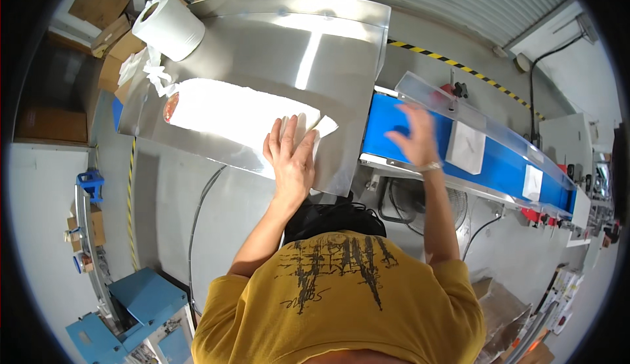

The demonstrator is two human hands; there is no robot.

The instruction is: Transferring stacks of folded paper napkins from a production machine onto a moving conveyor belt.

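Note:
A long row of white flat packets lies on a steel table, with a red patterned face showing at its left end. My left hand rests on the right end of this row, fingers stretched and spread over the packets. Just beside its fingertips, one white piece leans away from the rest. My right hand, smeared by motion, is over the near end of a blue conveyor belt. Its thumb and fingers are apart with nothing between them. Right of that hand, a white packet lies on the belt.
Farther along the belt sits another white packet. A clear guard runs along the belt's far side. On the table's far left stands a large white paper roll with a torn end. Beneath the conveyor is a floor fan.

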